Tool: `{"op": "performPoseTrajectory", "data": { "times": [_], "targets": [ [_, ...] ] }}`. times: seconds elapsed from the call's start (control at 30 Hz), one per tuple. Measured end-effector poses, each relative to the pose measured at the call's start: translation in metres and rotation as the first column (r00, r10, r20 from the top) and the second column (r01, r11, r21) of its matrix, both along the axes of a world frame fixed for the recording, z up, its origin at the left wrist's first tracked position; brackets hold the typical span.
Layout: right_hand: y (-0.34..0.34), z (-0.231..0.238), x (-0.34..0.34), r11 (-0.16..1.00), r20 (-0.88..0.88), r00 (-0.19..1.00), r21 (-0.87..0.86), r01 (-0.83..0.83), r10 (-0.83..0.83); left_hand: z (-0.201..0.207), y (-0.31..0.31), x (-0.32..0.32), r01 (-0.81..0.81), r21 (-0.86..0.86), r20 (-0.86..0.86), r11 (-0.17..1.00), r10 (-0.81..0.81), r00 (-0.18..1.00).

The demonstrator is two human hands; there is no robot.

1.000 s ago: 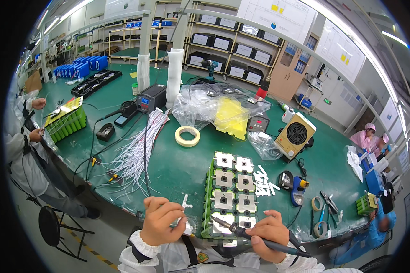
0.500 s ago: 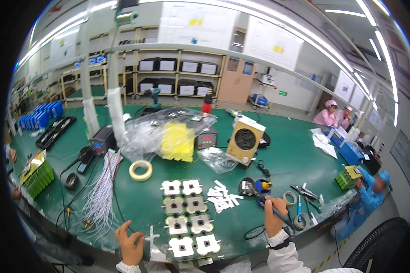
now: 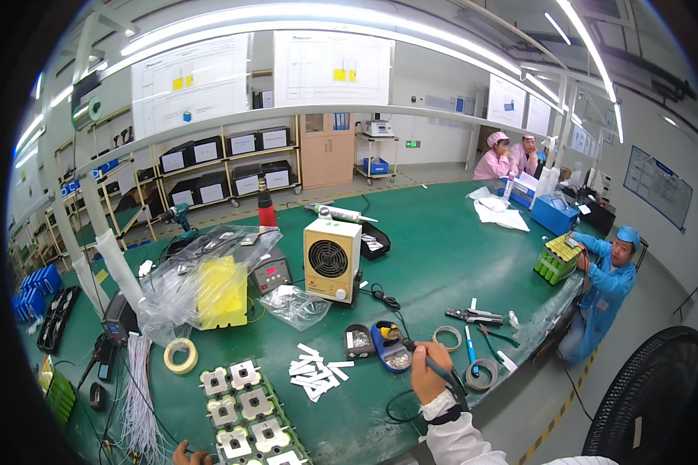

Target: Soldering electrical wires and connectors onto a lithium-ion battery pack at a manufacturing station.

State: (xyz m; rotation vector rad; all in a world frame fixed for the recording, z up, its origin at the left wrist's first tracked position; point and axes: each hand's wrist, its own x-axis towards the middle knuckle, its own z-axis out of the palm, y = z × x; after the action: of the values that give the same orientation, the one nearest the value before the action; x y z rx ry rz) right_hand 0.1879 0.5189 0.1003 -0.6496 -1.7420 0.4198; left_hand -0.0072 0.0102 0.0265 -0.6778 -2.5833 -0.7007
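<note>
My right hand (image 3: 429,381) is closed around the dark handle of a soldering iron (image 3: 447,377). The iron's front end points at the blue soldering iron stand (image 3: 382,358) with its yellow holder, and I cannot tell whether it touches. A black box of small bits (image 3: 357,341) sits left of the stand. At the lower edge my left hand (image 3: 190,456) shows only in part, fingers apart and nothing visible in them. Right of it lies a battery pack (image 3: 239,421) topped with square metal plates. White strips (image 3: 316,373) are heaped between the pack and the stand.
A tape roll (image 3: 181,356) and bundled white wires (image 3: 138,403) lie left. Behind stand an ionizing fan (image 3: 331,262), a soldering station (image 3: 271,273) and plastic-wrapped yellow sheets (image 3: 222,292). Pliers (image 3: 498,336) and a blue pen (image 3: 471,349) lie right. A co-worker (image 3: 609,279) handles a green pack (image 3: 557,262).
My view has swung right and up. The soldering iron stays in my right hand, close to the stand. My left hand has slipped mostly out of the picture at the lower edge.
</note>
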Motion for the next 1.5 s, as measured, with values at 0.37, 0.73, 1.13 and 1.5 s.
{"op": "performPoseTrajectory", "data": {
  "times": [0.37,0.73,1.13,1.5],
  "targets": [
    [0.018,-0.050,-0.028,0.545,-0.407,0.862,-0.669,-0.506,0.300,0.002,0.007,-0.005,0.038,-0.041,-0.128,0.998,-0.043,0.991],
    [-0.112,0.081,0.019,0.542,0.045,0.541,0.008,-0.841,0.840,-0.050,-0.025,-0.047,-0.029,0.239,0.225,0.971,-0.026,0.974],
    [-0.139,0.119,0.067,0.406,0.281,0.496,0.323,-0.855,0.821,0.013,0.005,-0.012,0.131,-0.099,0.059,0.987,-0.125,0.990],
    [-0.143,-0.069,0.044,0.684,0.066,0.794,-0.555,-0.474,0.604,0.015,0.039,-0.119,0.109,-0.085,-0.044,0.990,-0.113,0.993]
  ]
}}
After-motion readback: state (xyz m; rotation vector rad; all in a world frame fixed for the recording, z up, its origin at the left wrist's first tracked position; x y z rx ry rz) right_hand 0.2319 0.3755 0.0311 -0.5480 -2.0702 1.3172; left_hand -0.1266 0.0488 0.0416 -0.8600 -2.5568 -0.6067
